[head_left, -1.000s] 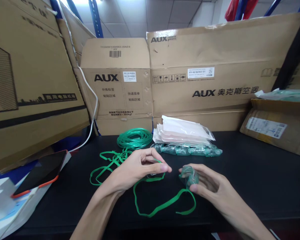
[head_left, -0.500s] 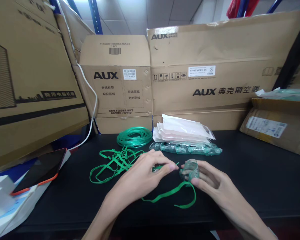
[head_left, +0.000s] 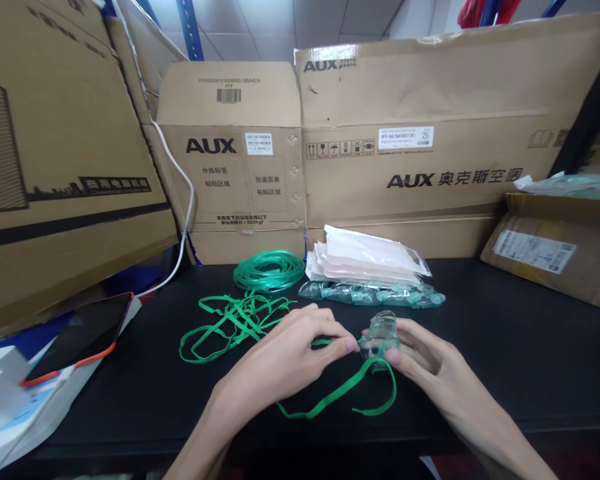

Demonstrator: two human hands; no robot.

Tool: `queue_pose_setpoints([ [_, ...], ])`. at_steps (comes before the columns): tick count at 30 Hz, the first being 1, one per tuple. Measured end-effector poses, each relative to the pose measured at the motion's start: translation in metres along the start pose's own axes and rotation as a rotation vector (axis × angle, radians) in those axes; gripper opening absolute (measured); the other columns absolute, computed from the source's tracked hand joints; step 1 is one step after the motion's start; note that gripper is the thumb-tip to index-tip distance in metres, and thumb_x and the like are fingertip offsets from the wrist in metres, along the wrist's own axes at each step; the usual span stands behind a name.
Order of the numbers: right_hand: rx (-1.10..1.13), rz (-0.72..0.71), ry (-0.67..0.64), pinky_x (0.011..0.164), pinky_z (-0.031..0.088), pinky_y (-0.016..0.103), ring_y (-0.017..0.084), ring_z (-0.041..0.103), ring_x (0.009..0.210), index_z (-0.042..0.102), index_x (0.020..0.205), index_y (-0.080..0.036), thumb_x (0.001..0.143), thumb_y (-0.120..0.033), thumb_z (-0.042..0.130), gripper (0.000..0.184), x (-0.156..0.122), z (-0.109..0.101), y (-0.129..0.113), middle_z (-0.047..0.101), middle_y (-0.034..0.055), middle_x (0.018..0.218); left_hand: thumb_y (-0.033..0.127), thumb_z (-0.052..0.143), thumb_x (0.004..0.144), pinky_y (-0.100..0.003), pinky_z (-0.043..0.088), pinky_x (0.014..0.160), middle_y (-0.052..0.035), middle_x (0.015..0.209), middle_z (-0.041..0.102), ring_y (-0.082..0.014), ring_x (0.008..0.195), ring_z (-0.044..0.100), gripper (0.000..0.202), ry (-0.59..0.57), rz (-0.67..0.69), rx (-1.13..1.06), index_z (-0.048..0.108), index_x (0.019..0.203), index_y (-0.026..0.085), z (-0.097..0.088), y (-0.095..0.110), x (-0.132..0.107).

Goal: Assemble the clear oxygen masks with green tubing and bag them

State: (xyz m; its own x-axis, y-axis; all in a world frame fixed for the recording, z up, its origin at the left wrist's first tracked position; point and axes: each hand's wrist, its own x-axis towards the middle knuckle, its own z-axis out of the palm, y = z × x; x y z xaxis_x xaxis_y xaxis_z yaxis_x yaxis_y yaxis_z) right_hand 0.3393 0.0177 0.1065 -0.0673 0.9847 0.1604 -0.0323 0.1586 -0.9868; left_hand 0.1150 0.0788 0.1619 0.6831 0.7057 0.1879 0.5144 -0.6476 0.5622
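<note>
A clear green-tinted plastic oxygen mask (head_left: 381,328) is held in my right hand (head_left: 423,353), its fingers closed around the far and right sides. My left hand (head_left: 300,350) pinches the end of a flat green elastic strap (head_left: 325,403), and its tip meets the mask's left side. The strap runs through the mask's near edge and curls on the table below it. Whether the pinched end has entered a hole in the mask I cannot tell. More green straps (head_left: 240,327) lie tangled left of my left hand.
Behind my hands, a row of clear masks (head_left: 370,294) lies before stacked white packets (head_left: 370,257). A coil of green tubing (head_left: 269,271) sits to their left. A phone (head_left: 80,337) is at the left, an open carton (head_left: 535,243) at the right. Cardboard panels (head_left: 405,100) wall the back.
My left hand has moved slightly right, bringing the strap end to the mask. The mask has tipped more upright in my right hand, and the strap loop has shifted a little.
</note>
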Motion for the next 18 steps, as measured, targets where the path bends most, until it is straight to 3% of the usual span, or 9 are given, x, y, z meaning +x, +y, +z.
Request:
queue_pose_setpoints([
  [6, 0.003, 0.006, -0.017, 0.102, 0.055, 0.032, 0.023, 0.07, 0.115, 0.068, 0.12, -0.026, 0.089, -0.045, 0.077, 0.037, 0.001, 0.0, 0.001, 0.074, 0.0057, 0.122, 0.034, 0.058, 0.105, -0.025, 0.038, 0.089, 0.0085, 0.094, 0.07, -0.0152, 0.098, 0.06, 0.021, 0.028, 0.002, 0.008, 0.075, 0.093, 0.03, 0.002, 0.001, 0.0],
  [12, 0.015, -0.004, 0.035, 0.084, 0.06, 0.023, 0.02, 0.071, 0.105, 0.071, 0.107, -0.028, 0.079, -0.038, 0.086, 0.033, 0.003, 0.003, 0.007, 0.073, 0.0004, 0.107, 0.036, 0.067, 0.099, -0.028, 0.036, 0.092, 0.0096, 0.095, 0.073, -0.0171, 0.098, 0.062, 0.011, 0.101, -0.026, 0.052, 0.077, 0.094, 0.034, 0.007, 0.002, 0.002],
  [18, -0.124, -0.058, 0.09, 0.091, 0.059, 0.025, 0.022, 0.069, 0.109, 0.073, 0.104, -0.028, 0.074, -0.032, 0.089, 0.034, 0.002, 0.001, 0.015, 0.073, -0.0001, 0.111, 0.045, 0.069, 0.096, -0.027, 0.041, 0.084, 0.0086, 0.091, 0.075, -0.0192, 0.096, 0.063, 0.012, 0.123, -0.118, 0.013, 0.079, 0.095, 0.038, 0.007, 0.001, 0.005],
])
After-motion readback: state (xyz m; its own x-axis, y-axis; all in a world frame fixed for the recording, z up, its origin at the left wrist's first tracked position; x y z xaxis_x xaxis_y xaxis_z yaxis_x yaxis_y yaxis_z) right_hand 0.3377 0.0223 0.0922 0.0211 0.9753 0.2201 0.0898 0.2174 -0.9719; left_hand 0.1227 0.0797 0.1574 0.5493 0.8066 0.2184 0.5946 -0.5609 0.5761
